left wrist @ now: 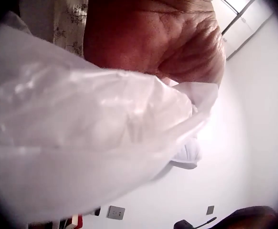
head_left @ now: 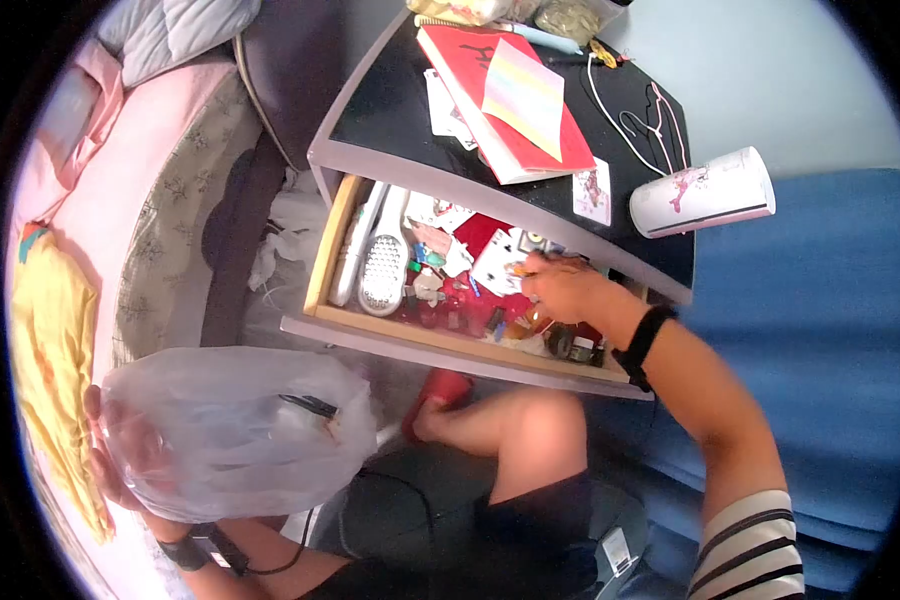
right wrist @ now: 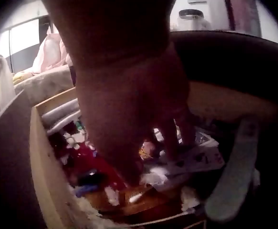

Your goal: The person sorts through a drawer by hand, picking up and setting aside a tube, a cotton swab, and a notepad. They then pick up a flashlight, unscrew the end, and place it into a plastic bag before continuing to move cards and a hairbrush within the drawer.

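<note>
In the head view my left hand (head_left: pixel 110 465) grips a translucent plastic bag (head_left: pixel 250 430), fingers along its left side. A dark, slim item (head_left: pixel 310 405) shows at the bag. The left wrist view has the white bag (left wrist: pixel 91 129) bunched below the palm (left wrist: pixel 153 38). My right hand (head_left: pixel 565 288) reaches into an open drawer (head_left: pixel 320 255), fingers pointing down at playing cards (head_left: pixel 497 262). A small orange-yellow thing (right wrist: pixel 145 151) lies right at its fingertips; whether they pinch it I cannot tell. A pale, long-handled object (right wrist: pixel 236 174) stands beside this hand.
The drawer also holds a white foot-file-like grater (head_left: pixel 382 270), a long white object (head_left: pixel 358 245) and several small bits. On the black cabinet top (head_left: pixel 380 110) lie a red book (head_left: pixel 460 80), cards, a hanger (head_left: pixel 655 125) and a white cylinder (head_left: pixel 705 193). A bed (head_left: pixel 160 130) stands left.
</note>
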`<state>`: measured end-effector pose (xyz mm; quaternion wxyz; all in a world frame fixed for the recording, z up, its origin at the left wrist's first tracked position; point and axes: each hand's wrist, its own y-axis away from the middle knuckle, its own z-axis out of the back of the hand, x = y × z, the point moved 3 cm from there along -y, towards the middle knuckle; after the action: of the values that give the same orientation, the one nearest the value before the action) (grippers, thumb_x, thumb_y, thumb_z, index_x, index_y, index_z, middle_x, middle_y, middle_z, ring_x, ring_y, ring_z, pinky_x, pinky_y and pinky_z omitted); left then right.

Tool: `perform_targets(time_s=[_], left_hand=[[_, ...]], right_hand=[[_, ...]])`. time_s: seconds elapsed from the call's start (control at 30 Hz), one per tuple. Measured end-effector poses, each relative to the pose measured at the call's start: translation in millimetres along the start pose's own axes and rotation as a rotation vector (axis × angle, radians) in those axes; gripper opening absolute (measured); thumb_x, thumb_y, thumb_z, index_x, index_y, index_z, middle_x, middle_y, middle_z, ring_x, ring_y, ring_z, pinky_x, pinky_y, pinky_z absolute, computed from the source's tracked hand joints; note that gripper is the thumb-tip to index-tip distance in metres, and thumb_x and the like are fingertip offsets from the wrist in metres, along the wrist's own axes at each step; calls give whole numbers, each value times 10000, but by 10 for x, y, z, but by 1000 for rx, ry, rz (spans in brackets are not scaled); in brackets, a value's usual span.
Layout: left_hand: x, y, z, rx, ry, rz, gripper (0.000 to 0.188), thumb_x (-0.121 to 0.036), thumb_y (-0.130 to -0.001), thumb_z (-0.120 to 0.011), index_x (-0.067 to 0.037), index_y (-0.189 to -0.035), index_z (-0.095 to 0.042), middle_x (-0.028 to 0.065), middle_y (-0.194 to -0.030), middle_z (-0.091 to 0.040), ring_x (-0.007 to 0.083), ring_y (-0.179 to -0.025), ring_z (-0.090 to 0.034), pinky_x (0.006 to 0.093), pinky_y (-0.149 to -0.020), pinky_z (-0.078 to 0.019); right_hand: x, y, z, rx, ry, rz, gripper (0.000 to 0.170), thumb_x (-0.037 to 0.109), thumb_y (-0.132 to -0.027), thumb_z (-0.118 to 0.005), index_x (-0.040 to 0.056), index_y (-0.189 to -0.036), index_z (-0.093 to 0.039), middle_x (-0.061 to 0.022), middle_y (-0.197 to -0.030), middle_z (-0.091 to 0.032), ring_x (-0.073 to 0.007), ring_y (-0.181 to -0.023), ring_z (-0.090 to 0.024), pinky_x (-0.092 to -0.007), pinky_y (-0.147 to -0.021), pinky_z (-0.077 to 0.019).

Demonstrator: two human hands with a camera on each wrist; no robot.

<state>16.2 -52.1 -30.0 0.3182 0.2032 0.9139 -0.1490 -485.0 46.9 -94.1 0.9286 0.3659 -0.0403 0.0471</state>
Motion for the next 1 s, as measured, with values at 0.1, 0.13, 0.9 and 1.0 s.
perform_targets(time_s=[0.1,0.13,0.9,1.0], left_hand=[[23,53,59,-1,-163,-3,614,-343,-899,-401,-86,-1402,-161,110,-1371,-341,246,-1208,-378,419,-1018,-291],[34,51,65,4,-164,1,615,-345,-899,-400,-85,-1403,-161,111,-1372,-338,245,-1212,-372,416,-1020,-288],[83,21,114,-2,-181,31,631,-365,-903,-397,-90,-1409,-138,120,-1398,-299,239,-1239,-349,408,-1031,-264],[57,49,156,-66,-203,10,637,-361,-900,-405,-85,-1408,-137,123,-1406,-288,245,-1234,-356,416,-1046,-231]], right_hand=[[-189,61,-125,20,-63,-110,249,180,-751,-613,35,-947,-565,-159,-1118,-486,-329,-1057,-498,-418,-902,-401],[-221,-45,-147,48,-113,-116,255,175,-754,-610,28,-956,-561,-164,-1127,-483,-330,-1058,-499,-420,-906,-399],[145,-352,-314,2,-44,84,205,173,-721,-652,96,-888,-563,-115,-969,-562,-324,-939,-554,-417,-775,-447],[16,-235,-151,-39,-179,-3,198,136,-723,-617,47,-883,-542,-156,-879,-591,-343,-898,-568,-406,-745,-450]])
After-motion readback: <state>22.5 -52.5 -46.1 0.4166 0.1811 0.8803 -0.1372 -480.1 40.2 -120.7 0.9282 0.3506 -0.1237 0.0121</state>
